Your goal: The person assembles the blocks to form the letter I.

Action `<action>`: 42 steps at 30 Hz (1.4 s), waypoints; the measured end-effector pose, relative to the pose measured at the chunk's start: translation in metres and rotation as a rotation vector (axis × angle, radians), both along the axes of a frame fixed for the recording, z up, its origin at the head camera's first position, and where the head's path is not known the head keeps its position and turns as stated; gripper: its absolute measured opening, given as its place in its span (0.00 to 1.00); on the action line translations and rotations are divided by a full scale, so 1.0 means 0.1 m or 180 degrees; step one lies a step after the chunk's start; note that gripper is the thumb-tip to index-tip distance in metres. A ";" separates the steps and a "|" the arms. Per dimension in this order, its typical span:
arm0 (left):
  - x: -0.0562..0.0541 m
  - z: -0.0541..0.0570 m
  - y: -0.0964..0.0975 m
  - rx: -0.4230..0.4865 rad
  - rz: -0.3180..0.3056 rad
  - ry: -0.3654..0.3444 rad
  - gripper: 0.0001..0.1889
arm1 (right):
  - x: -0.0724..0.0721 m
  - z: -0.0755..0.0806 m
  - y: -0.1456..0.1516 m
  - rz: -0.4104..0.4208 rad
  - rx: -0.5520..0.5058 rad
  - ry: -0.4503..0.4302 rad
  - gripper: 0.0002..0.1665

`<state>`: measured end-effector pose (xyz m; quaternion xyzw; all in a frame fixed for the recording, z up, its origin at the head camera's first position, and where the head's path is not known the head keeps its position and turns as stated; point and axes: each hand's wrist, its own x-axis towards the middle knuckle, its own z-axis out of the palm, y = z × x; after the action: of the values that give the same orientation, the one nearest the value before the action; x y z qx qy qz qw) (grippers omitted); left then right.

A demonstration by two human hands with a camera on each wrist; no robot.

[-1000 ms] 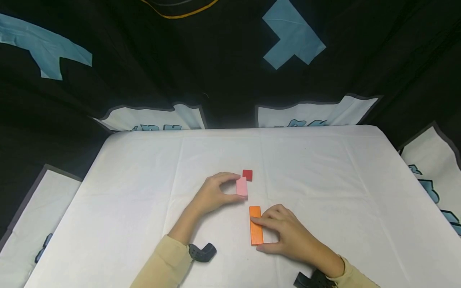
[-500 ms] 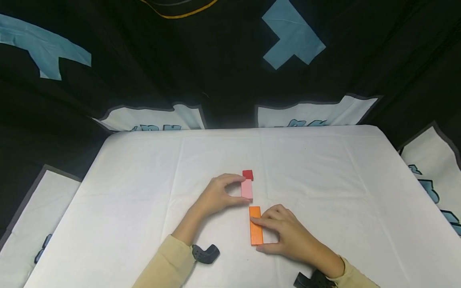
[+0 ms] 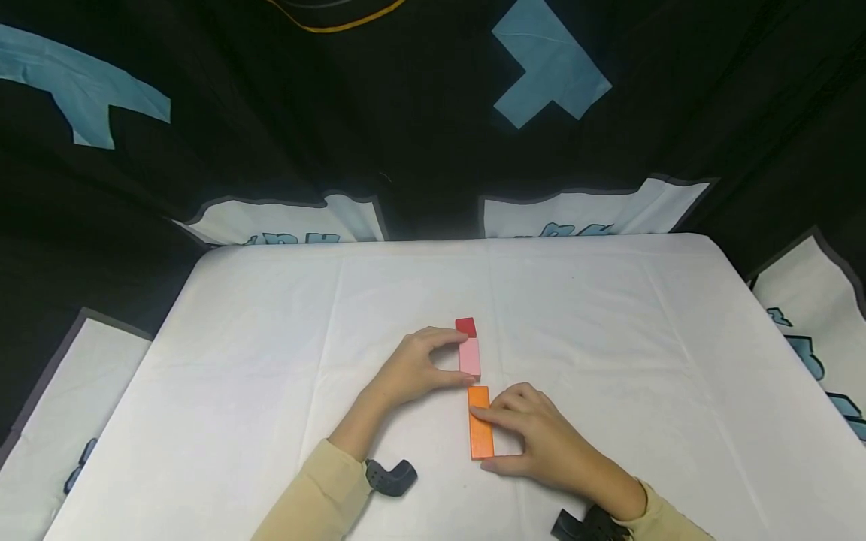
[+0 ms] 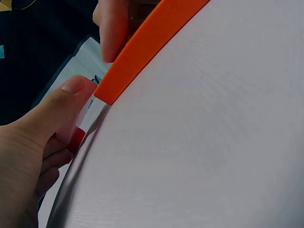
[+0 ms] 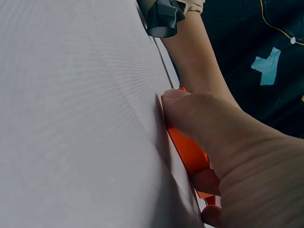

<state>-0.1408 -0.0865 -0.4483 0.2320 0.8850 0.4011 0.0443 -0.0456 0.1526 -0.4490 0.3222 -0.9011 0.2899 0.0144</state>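
In the head view my left hand (image 3: 409, 368) pinches a pink block (image 3: 470, 357) between the thumb at its near end and a finger at its far end. Directly beyond the pink block lies a small red block (image 3: 465, 327), partly covered by that finger. My right hand (image 3: 537, 436) holds a long orange block (image 3: 482, 439) on the table, its thumb at the near end and a finger over the top. Only a narrow gap, with the left thumb in it, separates the pink and orange blocks. The right wrist view shows the right thumb against the end of the orange block (image 5: 187, 149).
A white cloth covers the table (image 3: 271, 323). Dark wrist camera mounts (image 3: 392, 479) stick out near both sleeves. Behind the table hangs a black curtain (image 3: 419, 128) with blue and white patches.
My left hand has moved right with the pink block, bringing it into line between the red and orange blocks. The red block has tilted slightly. The right hand and orange block have stayed in place.
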 end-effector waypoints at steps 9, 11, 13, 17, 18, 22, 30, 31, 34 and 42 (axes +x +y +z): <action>-0.01 -0.02 0.00 0.0006 0.0000 -0.0001 0.33 | -0.01 0.00 0.00 0.0009 -0.0016 0.0015 0.37; -0.01 -0.02 0.00 0.0003 0.0003 0.0000 0.33 | -0.01 0.00 0.00 0.0010 -0.0008 0.0008 0.37; -0.01 -0.02 0.00 0.0003 0.0001 -0.0008 0.33 | -0.01 0.00 0.00 0.0011 0.0000 -0.0002 0.37; -0.01 -0.02 0.00 0.0001 -0.0022 -0.0002 0.33 | -0.01 0.00 0.00 0.0007 0.0018 -0.0014 0.37; -0.01 -0.02 0.00 -0.0010 -0.0028 0.0004 0.33 | -0.01 0.00 0.00 0.0007 0.0020 -0.0012 0.37; -0.01 -0.02 0.00 -0.0080 -0.0062 0.0027 0.33 | -0.01 0.00 0.00 0.0007 0.0018 0.0007 0.37; -0.01 -0.01 0.00 -0.0141 -0.0103 0.0038 0.33 | 0.00 0.00 0.00 0.0008 0.0016 0.0038 0.37; -0.01 -0.01 0.00 -0.0147 -0.0104 0.0037 0.33 | 0.00 0.00 0.00 0.0008 0.0013 0.0038 0.37; 0.00 -0.01 0.01 -0.0168 -0.0113 0.0048 0.33 | 0.00 0.00 -0.01 0.0007 0.0011 0.0026 0.37; 0.00 -0.01 0.01 -0.0218 -0.0208 0.0083 0.33 | -0.01 -0.01 0.00 0.0001 0.0016 -0.0006 0.37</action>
<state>-0.1412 -0.0857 -0.4496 0.2644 0.8907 0.3658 0.0538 -0.0461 0.1522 -0.4495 0.3221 -0.9018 0.2879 0.0126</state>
